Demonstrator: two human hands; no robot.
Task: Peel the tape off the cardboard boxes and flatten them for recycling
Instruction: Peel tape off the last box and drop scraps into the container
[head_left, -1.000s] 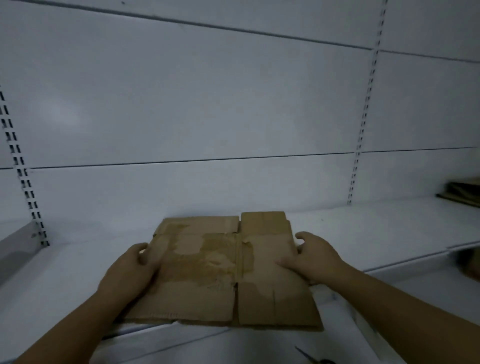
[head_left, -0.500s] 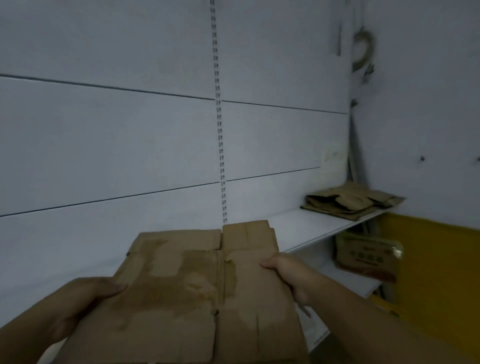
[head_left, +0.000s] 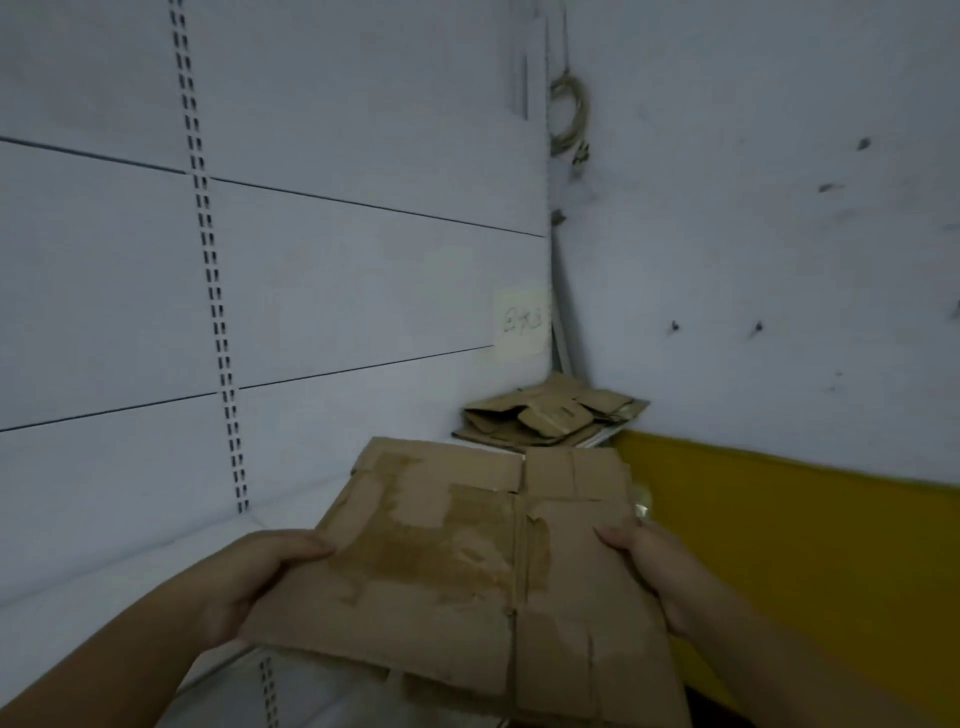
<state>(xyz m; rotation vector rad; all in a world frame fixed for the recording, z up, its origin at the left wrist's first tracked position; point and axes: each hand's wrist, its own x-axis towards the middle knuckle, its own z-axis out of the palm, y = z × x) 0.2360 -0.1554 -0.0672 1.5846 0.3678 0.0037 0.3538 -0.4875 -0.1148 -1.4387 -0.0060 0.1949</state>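
- You hold the flattened cardboard box (head_left: 447, 571) in front of you, its top face patched with torn, darker areas.
- Your left hand (head_left: 244, 577) grips its left edge, thumb on top.
- Your right hand (head_left: 649, 566) grips its right edge.
- Beyond it, a pile of flattened cardboard (head_left: 550, 415) lies in the corner.

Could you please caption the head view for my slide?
Left hand and right hand hold a flattened cardboard box by its sides; more flattened boxes lie on the shelf.
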